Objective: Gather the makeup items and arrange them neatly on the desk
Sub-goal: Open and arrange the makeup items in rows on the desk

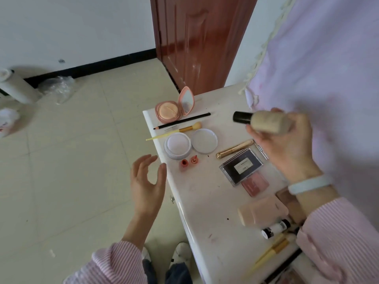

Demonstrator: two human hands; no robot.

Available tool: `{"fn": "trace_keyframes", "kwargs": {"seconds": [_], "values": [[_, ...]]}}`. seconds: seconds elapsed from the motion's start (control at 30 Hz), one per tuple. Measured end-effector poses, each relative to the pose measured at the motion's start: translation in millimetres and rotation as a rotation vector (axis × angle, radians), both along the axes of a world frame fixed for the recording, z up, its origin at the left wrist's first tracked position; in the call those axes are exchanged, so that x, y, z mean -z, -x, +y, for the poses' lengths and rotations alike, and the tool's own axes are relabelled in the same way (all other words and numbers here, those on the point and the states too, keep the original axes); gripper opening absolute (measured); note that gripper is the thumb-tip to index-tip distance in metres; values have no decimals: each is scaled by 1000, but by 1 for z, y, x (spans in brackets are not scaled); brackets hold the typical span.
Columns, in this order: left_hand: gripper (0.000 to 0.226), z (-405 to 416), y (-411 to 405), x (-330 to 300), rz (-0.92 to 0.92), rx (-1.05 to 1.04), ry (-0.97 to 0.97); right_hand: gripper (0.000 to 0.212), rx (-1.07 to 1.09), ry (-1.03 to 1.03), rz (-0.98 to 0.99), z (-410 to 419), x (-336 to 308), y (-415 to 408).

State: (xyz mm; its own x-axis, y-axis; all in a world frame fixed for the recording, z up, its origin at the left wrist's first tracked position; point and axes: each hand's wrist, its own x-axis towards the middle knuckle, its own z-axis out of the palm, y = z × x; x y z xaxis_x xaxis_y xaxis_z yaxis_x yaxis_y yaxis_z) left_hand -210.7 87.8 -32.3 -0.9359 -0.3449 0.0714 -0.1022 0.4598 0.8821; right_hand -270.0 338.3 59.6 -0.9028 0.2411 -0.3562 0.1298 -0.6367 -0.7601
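Fingers of the right hand (287,144) gripped the foundation bottle (264,121) above the bench (205,201), seemingly seeking its slot, while the left hand (146,181) hovered relaxed, holding nothing.

desk (205,203) middle bare (smudged) — free | palette (241,167), powder jar (178,145) flank it

Light: bright, soft daylight all over the room.
Shadows: faint and small under the things on the desk (201,201).
Shine: long white streaks on the brown door (196,37); a pale gleam along the desk's front edge.
Blur: the bottle (266,121) in the right hand (287,144) is smeared; the pink curtain (328,68) is fuzzy too.
Sharp: the pencil (182,120) and powder jar (178,145) look clear.
Bending: the floor lines and black wall strip curve near the edges.
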Motion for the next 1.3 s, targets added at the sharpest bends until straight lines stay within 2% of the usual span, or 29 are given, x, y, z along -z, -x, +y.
{"fn": "trace_keyframes", "kwargs": {"seconds": [0.07,0.1,0.2,0.27,0.33,0.4,0.47,0.5,0.57,0.67,0.73,0.8,0.83,0.9,1.0,1.07,1.13,1.2,1.3], "values": [[18,8,0,-16,25,31,-98,33,-11,201,-91,-12,8,-24],[18,13,0,-23,12,92,-149,30,-14,205,-157,-19,13,-34],[22,28,-6,-38,-37,357,-228,32,-97,-122,-376,-40,27,-60],[34,35,-14,-39,-33,493,-143,37,-194,-302,-423,-49,35,-71],[47,38,-21,-37,47,557,46,37,-259,-368,-431,-55,36,-78],[45,36,-22,-38,176,508,223,35,-312,-371,-447,-60,35,-82],[42,34,-20,-39,238,400,262,33,-383,-379,-418,-63,36,-86],[41,35,-19,-41,182,354,182,32,-417,-401,-357,-64,37,-88],[45,37,-17,-46,-48,294,-23,34,-460,-505,-205,-61,35,-89],[69,31,-10,-57,-363,349,-122,29,-471,-614,-70,-56,28,-84],[66,22,-5,-60,-378,468,-175,22,-446,-563,-121,-54,28,-81],[36,17,-4,-65,-248,585,-270,20,-425,-510,-181,-53,32,-78],[32,17,-5,-64,-155,629,-262,22,-423,-463,-196,-53,34,-78],[42,19,-9,-62,-9,651,-219,26,-427,-337,-201,-53,36,-78],[28,19,-5,-74,-30,506,-388,25,-446,-134,-133,-54,37,-82],[44,19,1,-79,-99,494,-541,28,-477,31,-80,-57,37,-85],[69,24,3,-81,-178,551,-523,36,-512,188,-40,-62,36,-88],[54,32,-1,-82,-192,626,-398,38,-546,250,46,-69,36,-90],[32,37,-5,-78,-165,609,-387,42,-597,252,82,-77,38,-91]]}}
